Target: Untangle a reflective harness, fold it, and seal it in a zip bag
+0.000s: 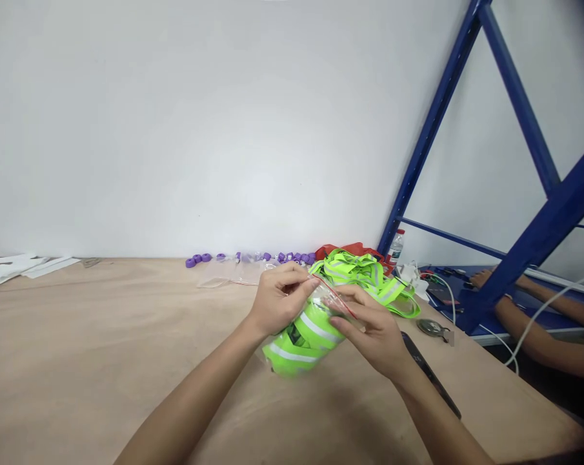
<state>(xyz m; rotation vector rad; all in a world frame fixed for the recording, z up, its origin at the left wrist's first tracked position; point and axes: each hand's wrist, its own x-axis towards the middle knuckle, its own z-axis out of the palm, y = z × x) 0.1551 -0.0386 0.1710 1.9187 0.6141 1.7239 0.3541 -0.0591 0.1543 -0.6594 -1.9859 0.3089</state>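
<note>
A clear zip bag with a red seal line hangs between my hands above the table. Inside it lies a folded neon-green strap bundle with pale reflective stripes. My left hand pinches the bag's top edge at the left, thumb against fingers. At the right end of the red seal, my right hand grips the same edge between thumb and fingers. The bag tilts, its lower end toward the left. Just behind my right hand rests a loose heap of green reflective straps.
Along the wall lie several purple rolls and flat clear bags. Red fabric, a water bottle, a dark phone-like object and white strips are on the table. Beyond a blue frame, another person's arms show.
</note>
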